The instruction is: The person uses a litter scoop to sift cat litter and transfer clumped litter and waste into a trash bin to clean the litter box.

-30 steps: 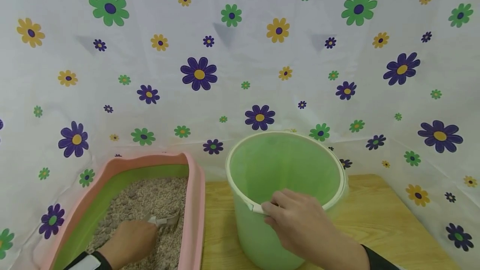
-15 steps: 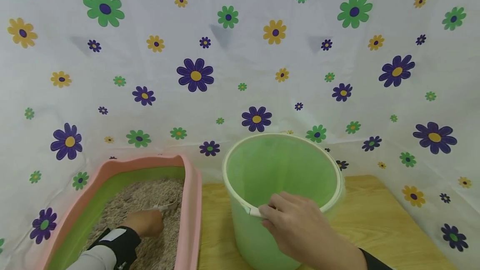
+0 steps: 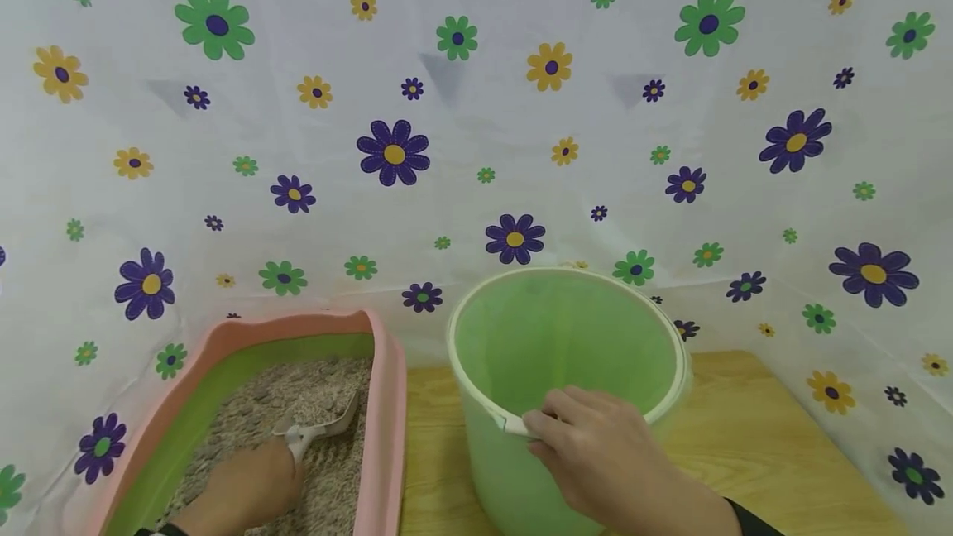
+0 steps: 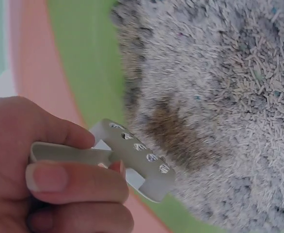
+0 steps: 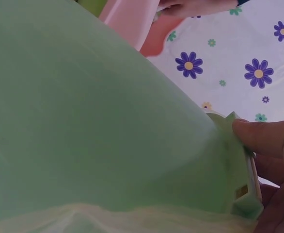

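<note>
In the head view, my left hand grips the handle of a pale litter scoop inside the litter box, near its right wall. Grooves mark the cat litter beside it. The left wrist view shows fingers and thumb wrapped around the handle, and the slotted scoop head angled over a dark patch in the litter. My right hand holds the near rim of a green bin, pinching a white piece at its edge. From the right wrist, the thumb presses on that rim.
The pink-rimmed box stands left of the bin on a wood-grain table, with a narrow strip of table between them. A white sheet printed with flowers hangs behind and at the sides.
My left hand reached farther forward with the scoop in the litter, then drew back toward me, and more of the scoop now shows. My right hand has stayed at the bin's rim.
</note>
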{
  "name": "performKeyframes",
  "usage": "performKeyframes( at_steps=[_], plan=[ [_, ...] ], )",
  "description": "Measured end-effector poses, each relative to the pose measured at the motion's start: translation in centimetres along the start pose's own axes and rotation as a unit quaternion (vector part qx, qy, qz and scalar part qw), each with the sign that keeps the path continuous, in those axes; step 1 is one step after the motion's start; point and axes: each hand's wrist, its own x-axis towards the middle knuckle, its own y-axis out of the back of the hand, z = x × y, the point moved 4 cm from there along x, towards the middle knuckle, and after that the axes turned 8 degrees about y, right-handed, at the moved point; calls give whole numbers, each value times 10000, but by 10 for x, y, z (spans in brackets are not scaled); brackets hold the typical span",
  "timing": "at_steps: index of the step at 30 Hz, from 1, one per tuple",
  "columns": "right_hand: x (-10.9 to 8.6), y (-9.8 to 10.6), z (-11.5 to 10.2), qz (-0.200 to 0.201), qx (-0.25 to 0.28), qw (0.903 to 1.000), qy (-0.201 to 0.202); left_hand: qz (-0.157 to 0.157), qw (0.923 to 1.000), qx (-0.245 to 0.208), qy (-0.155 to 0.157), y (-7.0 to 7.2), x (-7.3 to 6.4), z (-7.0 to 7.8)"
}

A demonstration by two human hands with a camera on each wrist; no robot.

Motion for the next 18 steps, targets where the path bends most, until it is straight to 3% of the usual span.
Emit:
performKeyframes(
  at_steps=[3,7,10,18],
  plan=[
    [-1,3,1,84,-27,10000,29,146,9994,29,309,6,-13,-1],
    [-1,5,2,164,39,9999,36,550,9975,228,383,14,-28,1],
    [-1,6,1,131,81,9999,-4,872,9952,96,435,17,-38,1],
    [1,4,-1,57,115,9999,-35,1458,9876,33,586,12,-46,-9]
  ],
)
